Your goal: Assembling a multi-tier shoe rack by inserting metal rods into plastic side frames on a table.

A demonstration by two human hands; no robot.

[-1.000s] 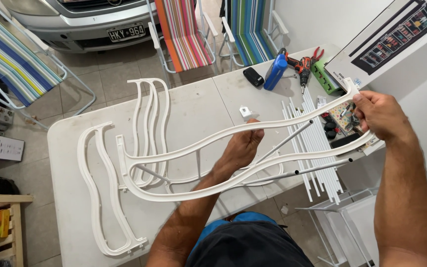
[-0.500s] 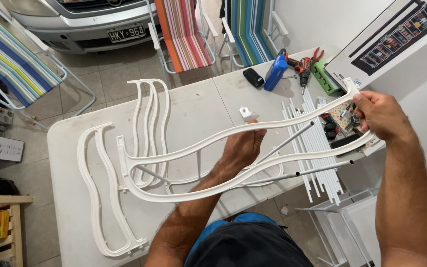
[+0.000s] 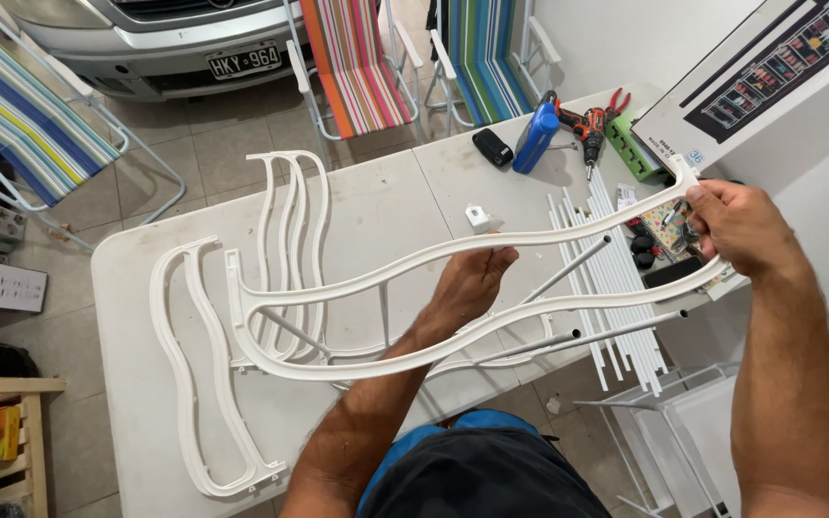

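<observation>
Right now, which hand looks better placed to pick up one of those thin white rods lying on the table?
Probably the left hand: it only steadies the middle of the curved white frame, close to the white rods. The right hand clamps the frame's far end and carries it.

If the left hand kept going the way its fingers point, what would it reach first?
The left hand points up and to the right across the table. First in that line is probably the upper rail of the white curved frame right at its fingers, then the small white block; depth is unclear.
</observation>
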